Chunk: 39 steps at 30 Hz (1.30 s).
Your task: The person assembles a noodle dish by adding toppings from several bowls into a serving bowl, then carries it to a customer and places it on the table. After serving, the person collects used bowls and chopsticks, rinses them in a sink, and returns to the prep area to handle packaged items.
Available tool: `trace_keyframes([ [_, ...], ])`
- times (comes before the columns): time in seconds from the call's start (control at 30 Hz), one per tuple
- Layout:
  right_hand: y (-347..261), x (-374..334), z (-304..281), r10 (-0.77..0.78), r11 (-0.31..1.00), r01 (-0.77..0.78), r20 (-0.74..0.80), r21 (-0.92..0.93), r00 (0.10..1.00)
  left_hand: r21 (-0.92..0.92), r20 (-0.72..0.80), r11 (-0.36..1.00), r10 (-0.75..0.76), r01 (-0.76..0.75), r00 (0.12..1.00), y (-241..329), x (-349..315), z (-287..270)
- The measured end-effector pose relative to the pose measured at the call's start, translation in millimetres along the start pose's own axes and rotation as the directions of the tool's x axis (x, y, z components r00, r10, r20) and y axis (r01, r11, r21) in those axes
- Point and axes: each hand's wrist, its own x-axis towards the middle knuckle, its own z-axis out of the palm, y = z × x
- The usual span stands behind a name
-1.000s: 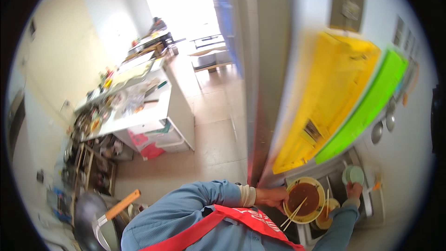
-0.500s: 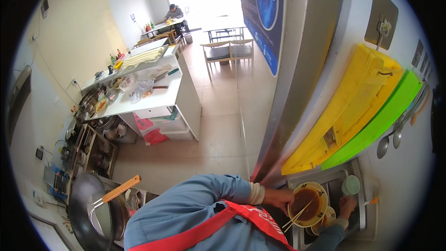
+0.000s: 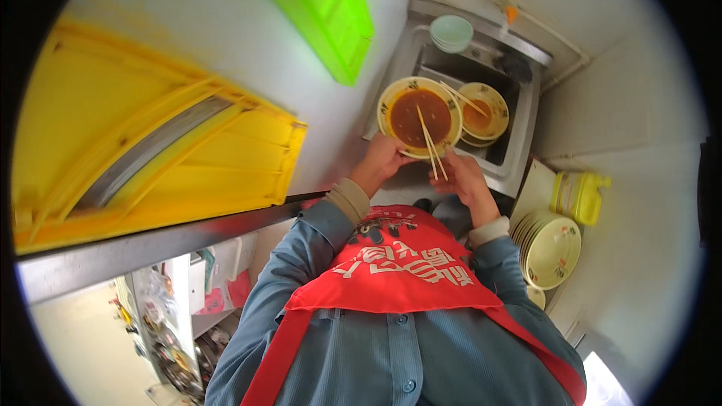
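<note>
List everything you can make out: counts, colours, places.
large bowl: 1, cream, between hands
chopsticks: 2, pale, in large bowl
sink: 1, grey, ahead
sink bowl: 1 topmost, cream, sink's right
sink chopsticks: count unclear, pale, across sink bowl
small bowls: stack, pale green, sink's far edge
plates: stack, cream, right
container: 1, yellow, beyond plates
plastic panel: 1, yellow, left
plastic strip: 1, green, top
clutter: uncountable, mixed, lower left
apron: 1, red, on person
sleeves: 2, blue, person's arms
left hand: 1, bare, at large bowl
right hand: 1, bare, at large bowl

- Shadow inside the rectangular stainless-steel sink [image 3: 530, 105]
- Soft blur on the bright-green plastic panel [image 3: 331, 15] left of the sink
- White glare well below the sink
- Dark, bent fisheye edges all around it
</note>
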Motion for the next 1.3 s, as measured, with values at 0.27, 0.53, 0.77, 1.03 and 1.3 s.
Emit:
trace_keyframes([
  [0.27,0.4,47.7,-30.1,-0.330,0.847,0.202,-0.189,-0.492,0.925,0.052,-0.024,0.999,0.004,-0.003,1.000,-9.5,45.1,6.1],
  [0.53,-8.4,64.1,-81.6,-0.703,0.571,0.342,-0.229,-0.746,0.673,0.088,-0.021,0.995,-0.036,0.038,0.999,-7.4,76.4,4.1],
  [0.77,-3.8,97.7,-106.0,-0.728,0.519,0.309,-0.223,-0.797,0.649,0.059,-0.086,0.996,-0.055,0.060,0.995,-7.0,89.7,1.1],
  [1.03,3.4,112.4,-116.1,-0.714,0.523,0.274,-0.239,-0.807,0.658,0.135,-0.130,0.988,-0.055,0.073,0.990,-1.4,100.3,14.8],
  [1.3,1.0,131.5,-116.4,-0.705,0.512,0.236,-0.247,-0.826,0.664,0.188,-0.164,0.978,-0.059,0.090,0.985,1.1,120.7,25.2],
])
